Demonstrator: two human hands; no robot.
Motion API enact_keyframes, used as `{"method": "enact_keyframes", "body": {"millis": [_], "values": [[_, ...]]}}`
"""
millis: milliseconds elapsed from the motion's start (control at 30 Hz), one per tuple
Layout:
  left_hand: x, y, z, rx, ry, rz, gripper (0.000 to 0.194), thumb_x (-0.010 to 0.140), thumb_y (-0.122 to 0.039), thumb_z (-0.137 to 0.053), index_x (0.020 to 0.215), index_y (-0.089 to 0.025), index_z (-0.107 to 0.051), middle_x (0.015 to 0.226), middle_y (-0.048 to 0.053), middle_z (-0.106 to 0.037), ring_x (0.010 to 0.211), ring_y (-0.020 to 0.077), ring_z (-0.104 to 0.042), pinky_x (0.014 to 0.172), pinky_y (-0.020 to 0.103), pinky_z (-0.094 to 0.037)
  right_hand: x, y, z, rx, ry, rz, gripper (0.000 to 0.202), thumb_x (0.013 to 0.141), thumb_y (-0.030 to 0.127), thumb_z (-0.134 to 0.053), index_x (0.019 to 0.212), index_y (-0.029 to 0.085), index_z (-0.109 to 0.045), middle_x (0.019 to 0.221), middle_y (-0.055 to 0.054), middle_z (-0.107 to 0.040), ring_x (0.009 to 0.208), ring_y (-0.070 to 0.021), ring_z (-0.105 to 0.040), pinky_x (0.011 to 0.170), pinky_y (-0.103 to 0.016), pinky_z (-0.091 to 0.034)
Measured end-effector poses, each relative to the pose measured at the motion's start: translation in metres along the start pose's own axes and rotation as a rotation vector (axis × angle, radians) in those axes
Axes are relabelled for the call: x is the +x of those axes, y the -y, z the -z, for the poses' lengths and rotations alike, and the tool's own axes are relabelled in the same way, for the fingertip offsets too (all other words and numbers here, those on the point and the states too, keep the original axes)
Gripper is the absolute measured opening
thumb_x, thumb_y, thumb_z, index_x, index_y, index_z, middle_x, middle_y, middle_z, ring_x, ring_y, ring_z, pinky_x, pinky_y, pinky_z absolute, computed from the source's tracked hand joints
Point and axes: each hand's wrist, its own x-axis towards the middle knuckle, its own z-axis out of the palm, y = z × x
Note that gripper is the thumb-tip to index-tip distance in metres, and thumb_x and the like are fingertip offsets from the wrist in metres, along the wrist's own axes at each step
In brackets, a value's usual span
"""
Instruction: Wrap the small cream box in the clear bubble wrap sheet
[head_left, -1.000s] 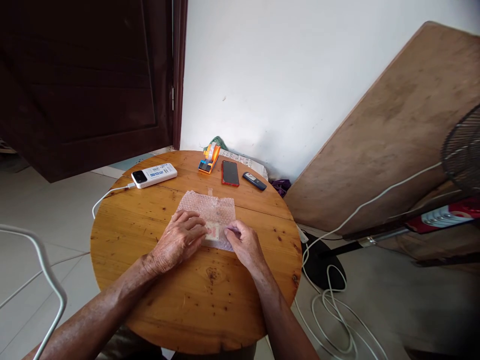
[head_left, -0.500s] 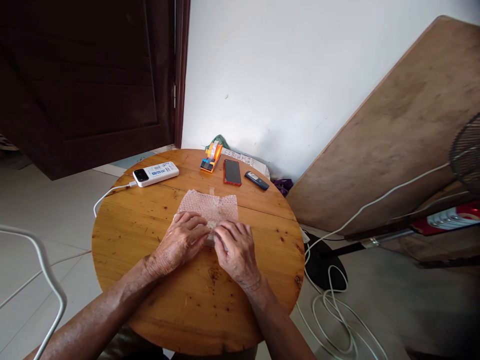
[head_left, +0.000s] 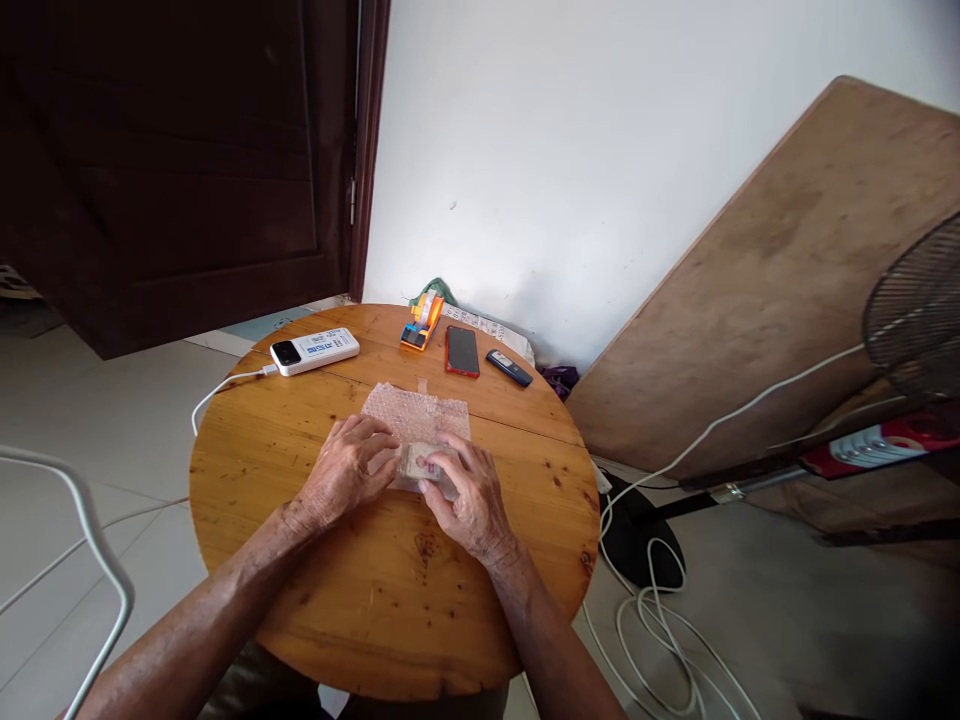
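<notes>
On the round wooden table [head_left: 315, 590], a sheet of bubble wrap [head_left: 415, 412] lies near the middle, its near edge folded over a small flat item [head_left: 420, 462] that shows through the plastic. The left hand [head_left: 346, 478] lies flat on the wrap's near left part, fingers pressing down, while the right hand [head_left: 465, 495] pinches the folded wrap and the item with its fingertips. Beyond the wrap, along the table's far edge, lie a white power bank [head_left: 315, 350], an orange tape dispenser [head_left: 421, 322], a red-edged phone [head_left: 462, 351] and a small dark phone [head_left: 509, 367].
</notes>
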Motion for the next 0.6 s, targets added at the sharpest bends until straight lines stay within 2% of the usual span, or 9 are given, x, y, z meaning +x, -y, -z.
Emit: {"method": "enact_keyframes", "body": {"millis": [167, 300, 467, 600], "values": [[-0.005, 0.009, -0.007, 0.099, 0.115, 0.111, 0.012, 0.080, -0.027, -0.067, 0.087, -0.022, -0.075, 0.097, 0.008, -0.072, 0.092, 0.0249, -0.064, 0.084, 0.038, -0.050, 0.000, 0.000, -0.001, 0.015, -0.023, 0.022, 0.020, 0.084, 0.026, -0.060, 0.103, 0.023, -0.066, 0.127, -0.010, -0.059, 0.114, -0.0264, -0.056, 0.097, -0.041, -0.043], [-0.007, 0.011, -0.008, 0.170, 0.127, 0.182, 0.019, 0.080, -0.029, -0.065, 0.094, -0.020, -0.073, 0.100, 0.010, -0.069, 0.096, 0.0255, -0.064, 0.086, 0.038, -0.051, 0.000, 0.001, -0.002, 0.021, -0.033, 0.036, 0.020, 0.084, 0.025, -0.060, 0.103, 0.022, -0.066, 0.127, -0.010, -0.058, 0.115, -0.0259, -0.056, 0.097, -0.042, -0.043], [-0.001, 0.007, 0.008, 0.235, 0.102, 0.383, 0.031, 0.083, -0.035, -0.060, 0.109, -0.020, -0.068, 0.103, 0.010, -0.066, 0.094, 0.0244, -0.065, 0.078, 0.034, -0.052, 0.001, 0.003, -0.002, -0.004, -0.041, 0.036, 0.018, 0.084, 0.025, -0.060, 0.101, 0.022, -0.067, 0.122, -0.010, -0.060, 0.111, -0.0264, -0.057, 0.093, -0.042, -0.044], [0.006, 0.002, 0.025, 0.205, 0.250, 0.574, 0.027, 0.086, -0.043, -0.053, 0.092, -0.021, -0.067, 0.087, 0.006, -0.068, 0.083, 0.0243, -0.065, 0.066, 0.031, -0.046, 0.000, 0.004, -0.002, 0.005, -0.036, 0.026, 0.017, 0.085, 0.024, -0.060, 0.100, 0.022, -0.066, 0.119, -0.010, -0.060, 0.109, -0.0258, -0.057, 0.092, -0.041, -0.044]]}}
